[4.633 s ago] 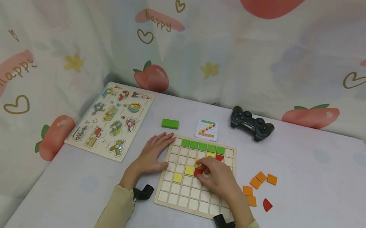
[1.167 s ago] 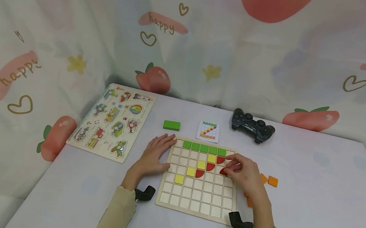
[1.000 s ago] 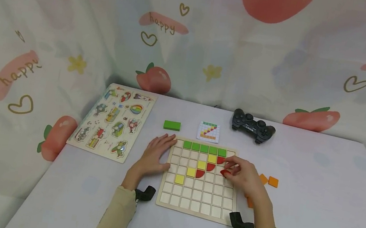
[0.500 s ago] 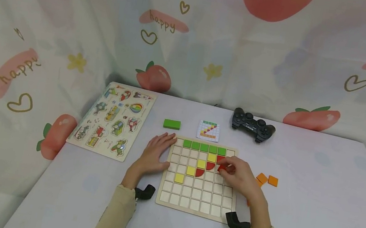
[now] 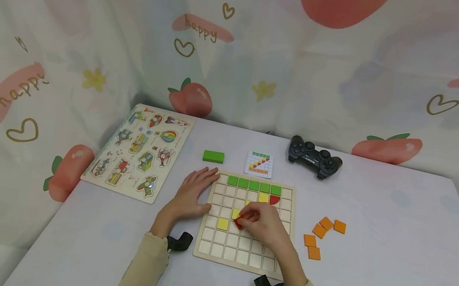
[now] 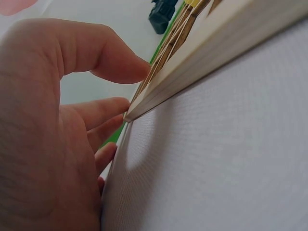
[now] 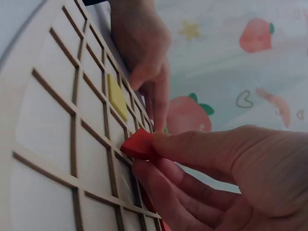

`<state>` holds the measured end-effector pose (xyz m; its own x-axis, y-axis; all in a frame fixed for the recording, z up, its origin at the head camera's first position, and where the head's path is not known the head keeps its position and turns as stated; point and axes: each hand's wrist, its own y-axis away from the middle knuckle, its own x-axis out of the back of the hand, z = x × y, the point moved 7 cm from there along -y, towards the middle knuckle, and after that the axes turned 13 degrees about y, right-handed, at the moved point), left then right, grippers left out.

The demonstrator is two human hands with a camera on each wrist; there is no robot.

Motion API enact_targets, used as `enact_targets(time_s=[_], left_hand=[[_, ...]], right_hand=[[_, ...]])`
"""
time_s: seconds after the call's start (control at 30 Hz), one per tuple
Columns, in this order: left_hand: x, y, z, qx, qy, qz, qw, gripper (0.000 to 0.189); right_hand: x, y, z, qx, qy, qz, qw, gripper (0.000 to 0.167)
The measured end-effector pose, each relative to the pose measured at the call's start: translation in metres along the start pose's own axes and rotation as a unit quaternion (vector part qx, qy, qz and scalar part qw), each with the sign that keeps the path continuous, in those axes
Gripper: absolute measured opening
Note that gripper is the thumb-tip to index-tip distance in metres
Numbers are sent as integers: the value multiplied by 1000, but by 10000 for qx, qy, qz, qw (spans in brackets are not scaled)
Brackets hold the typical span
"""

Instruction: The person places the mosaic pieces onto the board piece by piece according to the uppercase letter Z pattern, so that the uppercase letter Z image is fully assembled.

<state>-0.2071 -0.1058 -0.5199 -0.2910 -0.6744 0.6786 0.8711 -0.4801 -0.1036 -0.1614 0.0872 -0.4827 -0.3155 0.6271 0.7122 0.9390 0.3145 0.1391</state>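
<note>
My right hand (image 5: 263,225) pinches a red quarter-round tile (image 7: 139,144) between thumb and fingertips, close over the wooden grid board (image 5: 206,253). The tile is held right of and above the lowest yellow tile (image 5: 223,224). Green tiles (image 5: 253,185) fill most of the board's top row, and a red quarter-round tile (image 5: 274,200) lies beneath the rightmost one. Other red and yellow tiles are partly hidden by the hand. My left hand (image 5: 191,191) rests with spread fingers at the board's left edge, its thumb (image 6: 125,67) on the rim.
Several orange square tiles (image 5: 314,253) lie right of the board. Behind it are a green block (image 5: 213,156), a small pattern card (image 5: 259,164) and a black game controller (image 5: 315,158). A picture puzzle board (image 5: 134,153) lies at the back left.
The right hand has picked up the red quarter-round tile from the table at the right and carried it left across the board. The left hand stays in place.
</note>
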Motion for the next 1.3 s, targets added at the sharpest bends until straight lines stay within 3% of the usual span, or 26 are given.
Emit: enact_targets(time_s=[0.27, 0.83, 1.07, 1.3], left_hand=[[0, 0, 0, 10, 38, 2, 10000, 84], [1, -1, 0, -43, 36, -15, 10000, 83], [0, -1, -2, -32, 12, -22, 10000, 83], [1, -1, -1, -1, 6, -18, 10000, 83]], right_hand=[[-3, 5, -6, -358, 892, 276, 9950, 12], [-9, 4, -10, -311, 1003, 513, 9932, 19], [-11, 5, -12, -248, 941, 352, 9946, 17], [-12, 4, -12, -224, 1223, 433, 9913, 20]])
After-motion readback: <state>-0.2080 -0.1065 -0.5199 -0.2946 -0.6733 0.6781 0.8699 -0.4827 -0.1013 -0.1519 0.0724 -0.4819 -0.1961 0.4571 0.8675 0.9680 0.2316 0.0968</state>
